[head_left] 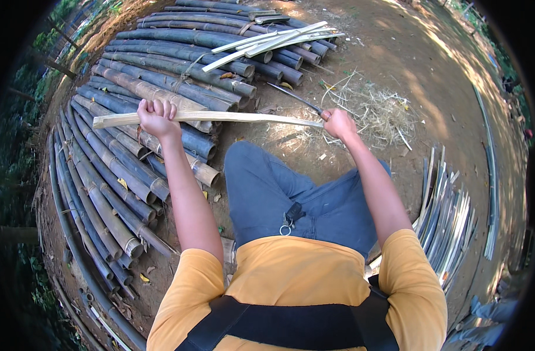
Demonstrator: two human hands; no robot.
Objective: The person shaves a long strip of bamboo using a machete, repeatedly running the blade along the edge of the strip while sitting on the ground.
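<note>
My left hand point(158, 119) is closed around a pale split bamboo strip point(235, 116), near the strip's left end. The strip runs crosswise above my knees, and its right end narrows toward my right hand point(340, 124). In that hand is a knife point(295, 98), its dark blade slanting up and to the left, away from me. The strip's right tip meets the right hand by the knife's handle; whether fingers also hold the tip is hidden.
Bamboo poles point(118, 187) are stacked at the left and far left, with pale split strips point(273, 42) on top. Shavings point(375, 111) lie on the dirt beyond my right hand. A bundle of thin strips point(449, 225) stands at my right. Another person's blue-clad legs point(484, 322) show at lower right.
</note>
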